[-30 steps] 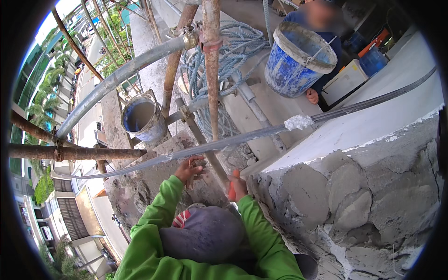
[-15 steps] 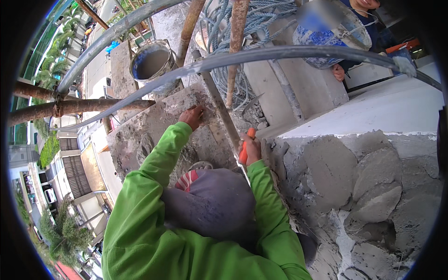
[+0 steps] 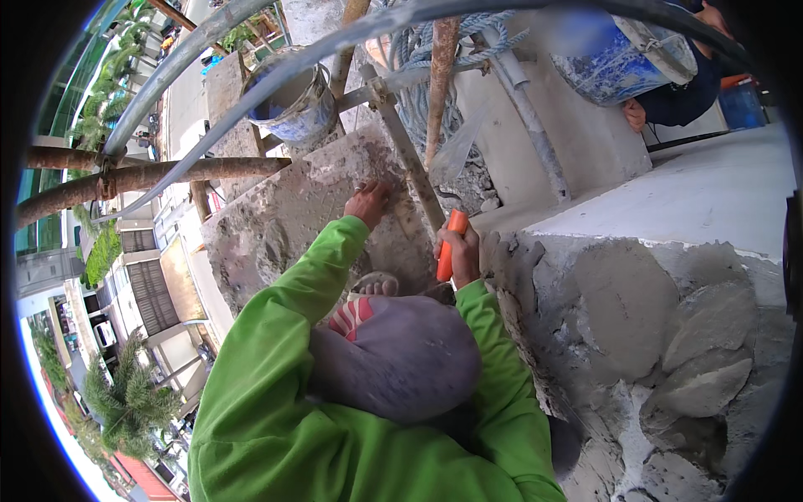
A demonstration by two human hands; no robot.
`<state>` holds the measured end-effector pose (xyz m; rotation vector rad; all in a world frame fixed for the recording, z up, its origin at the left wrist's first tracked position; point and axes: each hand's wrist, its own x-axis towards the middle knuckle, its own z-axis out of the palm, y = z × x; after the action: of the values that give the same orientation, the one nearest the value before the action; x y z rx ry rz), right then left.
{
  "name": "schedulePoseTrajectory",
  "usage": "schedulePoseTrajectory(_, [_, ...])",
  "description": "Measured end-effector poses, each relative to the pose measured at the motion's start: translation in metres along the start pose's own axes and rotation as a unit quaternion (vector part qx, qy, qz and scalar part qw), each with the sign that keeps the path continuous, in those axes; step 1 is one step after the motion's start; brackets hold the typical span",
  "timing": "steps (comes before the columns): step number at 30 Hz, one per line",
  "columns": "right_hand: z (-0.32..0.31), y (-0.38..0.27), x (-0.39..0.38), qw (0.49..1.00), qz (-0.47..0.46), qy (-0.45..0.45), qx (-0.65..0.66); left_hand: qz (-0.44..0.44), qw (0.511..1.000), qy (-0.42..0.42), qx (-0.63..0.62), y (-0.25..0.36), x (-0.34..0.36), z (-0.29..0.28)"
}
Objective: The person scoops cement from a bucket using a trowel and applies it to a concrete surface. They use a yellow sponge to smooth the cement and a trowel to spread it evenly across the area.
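My left hand point(image 3: 368, 203) touches the mortar-stained plank point(image 3: 314, 188), its fingers stretched forward over the surface and nothing visible in them. My right hand point(image 3: 462, 253) is closed round the orange handle of a tool point(image 3: 452, 245), beside the rough mortared edge. Only a sliver of pale metal shows below that handle, so the tool's kind is unclear. Grey wet mortar point(image 3: 627, 305) lies in thick overlapping patches on the wall to the right. Both forearms are in green sleeves, with my bent knee point(image 3: 401, 360) between them.
A mortar-smeared bucket point(image 3: 297, 105) stands beyond the plank. Scaffold pipes point(image 3: 201, 167) cross ahead and left, above a street far below. Coiled blue rope point(image 3: 418, 100) lies farther off. At the upper right, another person's hand point(image 3: 634, 115) is beside a blue bucket point(image 3: 619, 63).
The view has shifted, so a curved pipe now crosses higher. My left hand stays on the plank, and my right keeps its grip on the orange-handled tool. The other person's bucket looks more tilted.
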<state>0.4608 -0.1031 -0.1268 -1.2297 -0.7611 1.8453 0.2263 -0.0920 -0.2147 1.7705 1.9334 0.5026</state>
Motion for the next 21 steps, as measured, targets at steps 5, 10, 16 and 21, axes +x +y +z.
schedulePoseTrajectory(5, [0.005, 0.016, -0.002, 0.993, 0.050, 0.051, -0.095, -0.006, 0.999, 0.031, -0.032, 0.012, -0.009, -0.010])
schedulePoseTrajectory(10, [0.010, 0.036, 0.001, 0.987, 0.119, 0.028, -0.107, -0.046, 0.998, 0.032, -0.017, 0.018, -0.011, -0.013])
schedulePoseTrajectory(16, [0.013, 0.044, 0.005, 0.979, 0.131, 0.022, -0.153, -0.005, 0.998, 0.060, -0.006, 0.006, -0.014, 0.000])
schedulePoseTrajectory(21, [0.002, 0.040, 0.017, 0.971, 0.151, 0.022, -0.184, -0.028, 0.997, 0.066, -0.014, 0.012, -0.013, -0.001])
